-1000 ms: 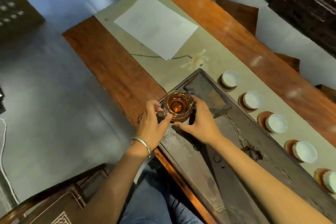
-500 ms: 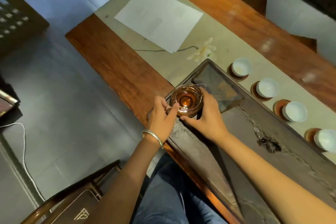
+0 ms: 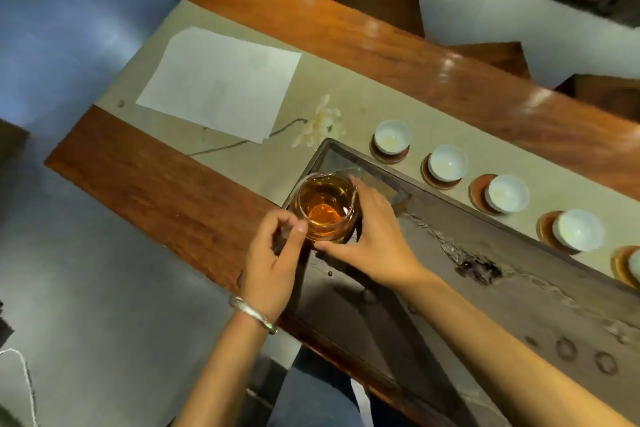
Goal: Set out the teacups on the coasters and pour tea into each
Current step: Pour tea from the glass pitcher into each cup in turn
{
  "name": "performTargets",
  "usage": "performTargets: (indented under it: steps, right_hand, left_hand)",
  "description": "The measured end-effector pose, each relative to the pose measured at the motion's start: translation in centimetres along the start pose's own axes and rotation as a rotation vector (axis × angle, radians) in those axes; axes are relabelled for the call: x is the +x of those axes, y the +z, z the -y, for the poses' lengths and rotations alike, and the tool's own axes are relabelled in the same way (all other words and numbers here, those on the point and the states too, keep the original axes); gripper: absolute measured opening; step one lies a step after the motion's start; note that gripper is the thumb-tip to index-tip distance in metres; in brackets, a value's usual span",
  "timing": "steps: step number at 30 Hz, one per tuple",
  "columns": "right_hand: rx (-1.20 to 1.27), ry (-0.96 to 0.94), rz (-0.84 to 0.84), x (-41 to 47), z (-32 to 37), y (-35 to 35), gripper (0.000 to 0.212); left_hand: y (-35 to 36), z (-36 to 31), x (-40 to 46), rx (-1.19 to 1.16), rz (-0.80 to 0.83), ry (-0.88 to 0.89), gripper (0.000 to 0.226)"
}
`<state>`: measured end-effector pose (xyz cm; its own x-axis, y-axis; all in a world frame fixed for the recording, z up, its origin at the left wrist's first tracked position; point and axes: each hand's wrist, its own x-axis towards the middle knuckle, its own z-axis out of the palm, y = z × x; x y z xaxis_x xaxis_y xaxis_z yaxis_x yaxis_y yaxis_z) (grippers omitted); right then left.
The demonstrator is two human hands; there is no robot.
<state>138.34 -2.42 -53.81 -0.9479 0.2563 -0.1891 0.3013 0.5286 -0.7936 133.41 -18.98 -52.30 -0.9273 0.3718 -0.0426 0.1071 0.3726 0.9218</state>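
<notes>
A glass pitcher (image 3: 323,204) holding amber tea stands upright at the near-left corner of the dark stone tea tray (image 3: 485,295). My left hand (image 3: 272,267) pinches its handle on the left side, thumb on the rim. My right hand (image 3: 372,243) wraps the pitcher's right side and base. Several white teacups stand on round brown coasters in a row along the tray's far edge: one (image 3: 392,137), another (image 3: 447,163), a third (image 3: 507,193), and more toward the right (image 3: 578,229). They look empty or hold only a pale trace.
A white paper sheet (image 3: 221,81) and a white flower with a thin stem (image 3: 320,121) lie on the beige runner (image 3: 263,163) over the wooden table (image 3: 152,180). Wooden stools (image 3: 377,0) stand beyond the table. My lap is below the table's near edge.
The view has shifted, so the tray and cups sit further right and lower. Both hands have stayed on the pitcher, which remains at the tray's corner.
</notes>
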Motion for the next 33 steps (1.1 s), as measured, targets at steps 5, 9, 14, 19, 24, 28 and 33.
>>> performTargets:
  steps: [5,9,14,19,24,28,33]
  right_hand:
    - [0.052,0.067,-0.103,1.1,-0.5,-1.0,0.11]
    - [0.128,0.089,-0.212,1.9,-1.2,-0.8,0.107]
    - [0.306,0.114,-0.27,4.1,-1.8,-0.8,0.104]
    - [0.373,0.115,-0.37,5.6,-2.1,0.0,0.102]
    - [0.414,0.165,-0.363,6.6,-2.3,0.7,0.104]
    - [0.442,0.224,-0.377,7.1,-1.7,1.6,0.107]
    - [0.473,0.286,-0.387,7.4,-1.3,2.3,0.11]
  left_hand:
    - [1.0,-1.6,3.0,-0.007,0.054,0.06,0.009]
    - [2.2,-2.5,5.6,-0.011,0.058,0.108,0.01]
    - [3.5,-2.5,8.4,0.023,0.035,0.107,0.014]
    - [3.8,-2.4,10.7,0.025,0.013,0.116,0.015]
    - [3.8,-2.8,12.6,0.104,0.007,0.136,0.019]
    - [3.8,-3.1,13.7,0.169,0.025,0.152,0.02]
    - [3.7,-3.3,14.6,0.233,0.061,0.171,0.019]
